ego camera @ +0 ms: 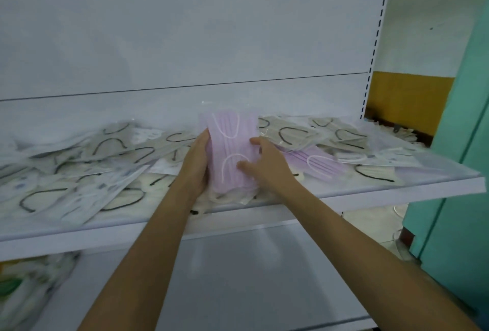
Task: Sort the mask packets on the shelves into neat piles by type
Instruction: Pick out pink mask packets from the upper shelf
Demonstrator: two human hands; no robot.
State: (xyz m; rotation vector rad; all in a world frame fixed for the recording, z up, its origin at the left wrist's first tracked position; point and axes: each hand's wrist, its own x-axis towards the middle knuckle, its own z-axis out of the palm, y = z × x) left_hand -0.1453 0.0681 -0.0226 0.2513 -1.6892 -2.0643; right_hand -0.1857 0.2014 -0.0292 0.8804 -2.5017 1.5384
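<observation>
The white shelf (79,238) bears scattered grey black-looped mask packets (292,136), white printed packets (87,198) and pink packets (317,164).

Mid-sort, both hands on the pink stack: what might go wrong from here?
The pink stack, held between the left hand and right hand, rests on loose packets and may fan out or slide when released.
A stray pink packet lies partly under beige packets and could be missed.
The front beige packet lies near the shelf edge; a forearm might sweep it off.
</observation>
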